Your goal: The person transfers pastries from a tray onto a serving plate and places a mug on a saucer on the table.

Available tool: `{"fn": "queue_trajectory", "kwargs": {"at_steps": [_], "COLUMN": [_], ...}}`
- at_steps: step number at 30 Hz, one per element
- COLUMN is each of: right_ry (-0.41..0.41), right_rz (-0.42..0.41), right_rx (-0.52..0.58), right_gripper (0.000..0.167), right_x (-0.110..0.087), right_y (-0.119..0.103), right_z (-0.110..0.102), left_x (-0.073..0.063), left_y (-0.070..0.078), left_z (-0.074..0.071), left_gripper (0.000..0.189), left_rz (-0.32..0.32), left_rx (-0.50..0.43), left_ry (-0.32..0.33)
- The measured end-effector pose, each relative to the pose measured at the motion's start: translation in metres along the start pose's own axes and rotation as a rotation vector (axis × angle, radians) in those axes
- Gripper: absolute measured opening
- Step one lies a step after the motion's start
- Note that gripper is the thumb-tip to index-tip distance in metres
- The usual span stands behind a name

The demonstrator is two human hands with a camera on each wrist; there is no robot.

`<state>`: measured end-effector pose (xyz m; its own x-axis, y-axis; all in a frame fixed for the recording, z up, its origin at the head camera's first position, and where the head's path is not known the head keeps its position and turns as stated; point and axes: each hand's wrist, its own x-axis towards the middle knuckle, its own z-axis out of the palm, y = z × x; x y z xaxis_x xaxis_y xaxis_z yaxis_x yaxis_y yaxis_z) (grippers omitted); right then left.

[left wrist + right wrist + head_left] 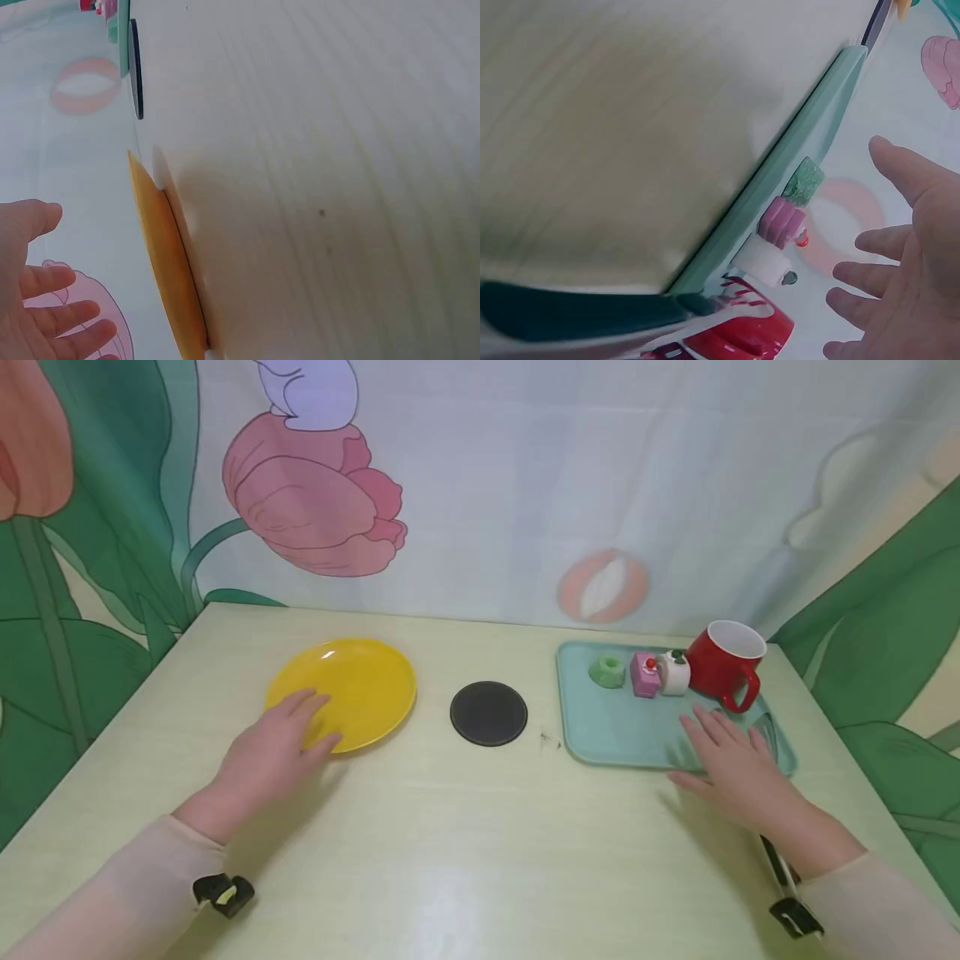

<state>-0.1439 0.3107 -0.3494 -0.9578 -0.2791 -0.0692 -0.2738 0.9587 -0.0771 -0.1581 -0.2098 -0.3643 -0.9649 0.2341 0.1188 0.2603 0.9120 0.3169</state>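
Observation:
My left hand [270,756] hovers at the near left edge of a round yellow plate [367,693], fingers spread over its rim. In the left wrist view the fingers [67,311] are loosely extended and hold nothing. Over the near right part of a light teal tray [622,731], my right hand [738,772] stretches its fingers toward a red mug [708,664] with a white inside. Left of the mug stand a white roll-shaped cake [675,677], a pink cake [643,677] with a red topping and a green ring-shaped sweet [607,672]. A dark-handled fork [577,315] lies partly under the right hand.
Between plate and tray lies a round black coaster [489,713]. Small dark marks [550,741] show on the pale table [450,827] beside the tray. A printed curtain [480,485] hangs along the table's back edge and sides.

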Motion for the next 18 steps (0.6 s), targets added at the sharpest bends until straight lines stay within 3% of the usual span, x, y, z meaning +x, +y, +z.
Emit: {"fn": "queue_trajectory", "kwargs": {"at_steps": [5, 11, 15, 18], "right_ry": [0.047, 0.094, 0.078, 0.022], "right_rz": [-0.024, -0.041, -0.009, 0.048], "right_rx": [-0.005, -0.002, 0.020, 0.040], "right_gripper": [0.080, 0.076, 0.075, 0.078], "right_x": [-0.006, -0.013, -0.019, -0.022], "right_y": [0.010, 0.021, 0.027, 0.031], "right_z": [0.003, 0.004, 0.004, 0.005], "left_x": [-0.001, 0.000, 0.000, -0.001], "left_y": [-0.008, -0.022, -0.031, -0.040], "left_z": [-0.001, -0.004, -0.003, -0.003], "left_gripper": [0.053, 0.053, 0.052, 0.052], "left_rz": [-0.050, -0.195, -0.279, -0.341], "left_rx": [-0.069, -0.184, -0.266, -0.324], "left_ry": [0.001, -0.049, -0.073, -0.085]}}
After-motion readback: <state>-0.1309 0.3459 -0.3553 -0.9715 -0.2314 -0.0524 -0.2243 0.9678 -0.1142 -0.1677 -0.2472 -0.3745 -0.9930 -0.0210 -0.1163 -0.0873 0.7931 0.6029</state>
